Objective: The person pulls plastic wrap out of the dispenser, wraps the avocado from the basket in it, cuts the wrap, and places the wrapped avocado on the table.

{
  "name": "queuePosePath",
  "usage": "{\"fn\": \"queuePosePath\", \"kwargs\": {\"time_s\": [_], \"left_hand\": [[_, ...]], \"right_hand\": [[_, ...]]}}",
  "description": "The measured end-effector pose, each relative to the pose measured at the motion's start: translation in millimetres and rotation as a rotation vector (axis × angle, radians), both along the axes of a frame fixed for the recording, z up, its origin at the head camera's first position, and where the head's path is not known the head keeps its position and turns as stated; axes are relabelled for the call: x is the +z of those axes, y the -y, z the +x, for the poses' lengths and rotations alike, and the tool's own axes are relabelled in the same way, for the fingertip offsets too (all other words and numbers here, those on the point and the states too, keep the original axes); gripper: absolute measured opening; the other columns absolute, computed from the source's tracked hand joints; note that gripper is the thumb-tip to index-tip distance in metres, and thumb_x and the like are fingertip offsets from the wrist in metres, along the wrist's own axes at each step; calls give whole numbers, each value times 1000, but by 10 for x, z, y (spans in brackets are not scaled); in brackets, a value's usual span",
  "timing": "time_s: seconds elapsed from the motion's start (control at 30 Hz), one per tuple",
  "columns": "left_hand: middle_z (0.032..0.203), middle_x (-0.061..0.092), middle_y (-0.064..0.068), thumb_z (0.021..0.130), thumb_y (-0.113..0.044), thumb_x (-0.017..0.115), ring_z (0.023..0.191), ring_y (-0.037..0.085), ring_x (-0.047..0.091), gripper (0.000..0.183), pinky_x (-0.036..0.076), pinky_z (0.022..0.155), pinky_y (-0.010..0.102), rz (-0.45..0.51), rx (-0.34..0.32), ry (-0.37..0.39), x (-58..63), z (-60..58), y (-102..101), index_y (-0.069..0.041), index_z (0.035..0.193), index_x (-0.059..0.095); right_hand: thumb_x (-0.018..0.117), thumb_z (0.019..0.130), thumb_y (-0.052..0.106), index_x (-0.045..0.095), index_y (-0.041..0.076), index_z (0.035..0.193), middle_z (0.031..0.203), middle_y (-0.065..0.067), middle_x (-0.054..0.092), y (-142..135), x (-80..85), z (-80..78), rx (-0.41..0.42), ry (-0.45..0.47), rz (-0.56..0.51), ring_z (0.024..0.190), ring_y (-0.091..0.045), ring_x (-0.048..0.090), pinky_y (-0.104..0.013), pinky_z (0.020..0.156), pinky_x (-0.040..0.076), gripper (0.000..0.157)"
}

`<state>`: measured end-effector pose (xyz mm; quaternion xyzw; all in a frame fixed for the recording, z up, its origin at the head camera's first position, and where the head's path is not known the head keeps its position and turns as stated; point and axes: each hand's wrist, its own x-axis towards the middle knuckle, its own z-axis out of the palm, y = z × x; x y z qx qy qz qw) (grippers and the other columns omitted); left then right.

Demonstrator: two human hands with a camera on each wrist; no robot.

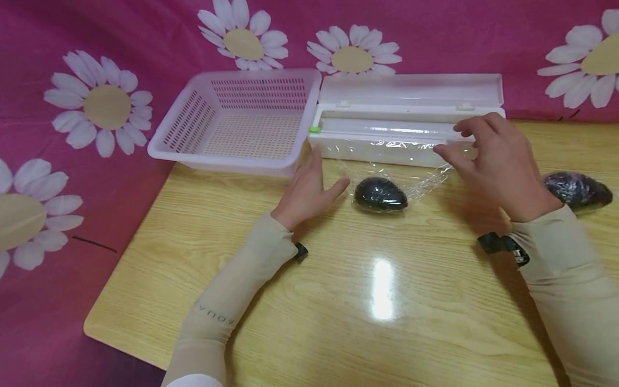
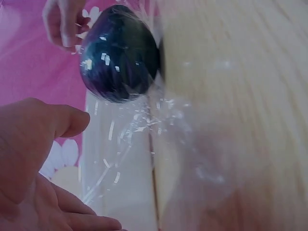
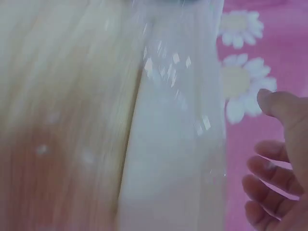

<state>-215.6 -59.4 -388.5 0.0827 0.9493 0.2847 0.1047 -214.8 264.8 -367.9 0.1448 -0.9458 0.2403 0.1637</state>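
A dark, glossy, avocado-like item [image 1: 380, 194] lies on the table with clear cling film [image 1: 430, 185] over and around it. The film stretches back to a white cling film dispenser [image 1: 367, 150], whose lid stands raised. My left hand [image 1: 306, 194] is just left of the item, thumb spread from straight fingers, near the dispenser's left front corner. Over the dispenser's right end hovers my right hand [image 1: 503, 164], its fingers loosely bent and apart from the thumb. In the right wrist view, nothing shows between the fingers of the right hand [image 3: 279, 178].
A white perforated basket [image 1: 232, 161] stands at the back left, beside the dispenser. Another dark item wrapped in film [image 1: 577, 191] lies to the right, behind my right wrist. A pink cloth with daisies [image 1: 435, 37] hangs behind the wooden table [image 1: 338, 322].
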Motion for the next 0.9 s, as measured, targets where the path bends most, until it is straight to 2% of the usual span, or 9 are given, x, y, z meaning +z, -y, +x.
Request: {"fn": "queuePosePath", "kwargs": {"time_s": [0.2,0.3,0.4,0.43,0.53,0.67,0.77,0.9], "left_hand": [[172,19,19,102,-52,57,161,31,22,95,18,133,41,-65,-54,-40,103,12,-27,1,164,10],[148,55,25,102,-50,58,154,30,39,89,25,131,41,-101,-76,-56,177,17,-35,2,163,19],[134,66,21,101,-49,60,145,30,50,85,35,126,43,-117,-83,-80,253,24,-38,1,161,26],[132,68,20,101,-49,60,143,30,53,84,38,125,44,-118,-85,-87,277,27,-38,1,161,28],[150,59,15,101,-46,61,140,30,57,77,45,118,46,-115,-95,-125,353,32,-41,-1,159,35],[143,66,14,101,-40,62,129,30,65,63,51,109,47,-95,-130,-190,451,34,-56,-3,151,49],[137,69,13,101,-37,63,126,29,67,56,54,104,46,-104,-167,-257,532,17,-72,-2,144,56],[131,72,12,101,-34,63,122,29,67,51,55,101,43,-149,-197,-344,629,-67,-56,-2,141,60]], "right_hand": [[81,88,43,58,-10,128,123,-36,54,-252,-74,-105,-111,31,15,114,-52,44,-64,96,32,70],[81,85,52,55,-11,127,129,-39,50,-334,-107,-134,-177,60,39,119,-56,38,-68,100,25,80],[79,82,63,49,-12,127,129,-41,46,-402,-117,-144,-233,128,84,119,-58,35,-71,104,23,93],[78,80,67,48,-14,127,128,-41,45,-422,-114,-144,-250,152,100,119,-59,34,-73,105,22,98],[75,77,76,46,-17,123,127,-44,43,-480,-107,-141,-289,202,132,121,-64,34,-76,107,21,108],[72,75,81,49,-18,106,121,-44,45,-532,-112,-138,-303,195,168,117,-67,36,-79,103,23,106],[65,75,87,50,-16,94,112,-42,46,-560,-124,-142,-282,157,208,105,-65,38,-78,95,27,106],[59,78,89,54,-17,94,105,-41,48,-578,-119,-157,-263,186,289,96,-60,38,-74,87,31,107]]}}
